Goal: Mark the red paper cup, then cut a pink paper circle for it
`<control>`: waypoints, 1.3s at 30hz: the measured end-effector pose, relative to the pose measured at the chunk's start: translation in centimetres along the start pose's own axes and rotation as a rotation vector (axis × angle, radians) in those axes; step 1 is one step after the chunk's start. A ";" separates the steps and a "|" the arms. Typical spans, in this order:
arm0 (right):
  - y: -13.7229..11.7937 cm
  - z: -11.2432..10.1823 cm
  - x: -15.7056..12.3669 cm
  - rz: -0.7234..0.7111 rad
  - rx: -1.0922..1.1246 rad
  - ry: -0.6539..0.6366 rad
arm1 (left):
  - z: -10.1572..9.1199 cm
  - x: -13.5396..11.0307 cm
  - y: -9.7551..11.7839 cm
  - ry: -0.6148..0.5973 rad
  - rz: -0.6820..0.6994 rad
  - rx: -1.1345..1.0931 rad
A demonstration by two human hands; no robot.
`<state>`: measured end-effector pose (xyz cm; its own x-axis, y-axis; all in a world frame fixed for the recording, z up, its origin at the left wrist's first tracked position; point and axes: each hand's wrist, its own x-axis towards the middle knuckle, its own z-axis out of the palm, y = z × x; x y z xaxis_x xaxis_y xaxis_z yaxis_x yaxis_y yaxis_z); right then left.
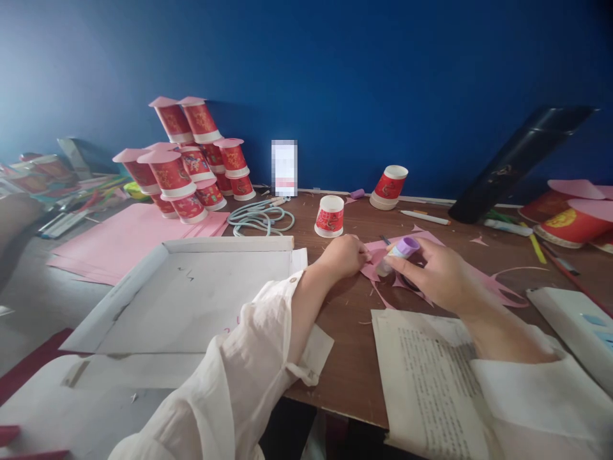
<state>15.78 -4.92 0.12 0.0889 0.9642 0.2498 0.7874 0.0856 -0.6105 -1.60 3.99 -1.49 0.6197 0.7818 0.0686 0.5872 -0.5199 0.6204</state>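
Note:
My right hand [440,271] grips a glue stick [407,248] between thumb and fingers. Its purple end tilts up, and its pale lower end is over pink paper scraps [435,239]. My left hand [347,255] is curled with its fingertips closed on the edge of a piece of pink paper [368,262], just left of the glue stick. Partly hidden by my right hand, a dark-handled tool lies among the scraps. A red and white paper cup [330,217] stands upside down beyond my left hand. Against the wall lies a small purple cap [357,193].
Stacked red cups with pink paper tops [175,172] stand back left, beside pink sheets [100,246] and a coiled cable [261,217]. Another cup [390,185], a marker [425,218] and a black cylinder [512,169] are behind. A white box lid [215,306] and printed pages [426,383] lie nearer.

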 end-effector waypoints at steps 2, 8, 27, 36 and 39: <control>0.1 0.7 0.2 -0.021 0.027 -0.022 | 0.0 0.0 -0.1 -0.003 0.008 -0.004; -0.3 0.1 0.1 -0.035 -0.096 -0.123 | 0.3 0.2 -0.4 -0.001 0.015 0.002; 0.1 -0.2 0.1 0.017 -0.082 -0.080 | 0.2 0.0 -0.2 0.016 0.029 -0.009; 0.2 0.6 0.4 -0.011 -0.032 -0.131 | 0.1 0.0 -0.2 0.005 0.006 -0.036; 0.1 -0.4 0.3 0.024 -0.083 -0.154 | 0.2 0.1 -0.3 0.012 0.021 -0.040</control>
<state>16.10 -4.76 0.41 0.0185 0.9934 0.1136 0.8345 0.0473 -0.5489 -1.62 4.16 -1.88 0.6252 0.7751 0.0913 0.5526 -0.5222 0.6495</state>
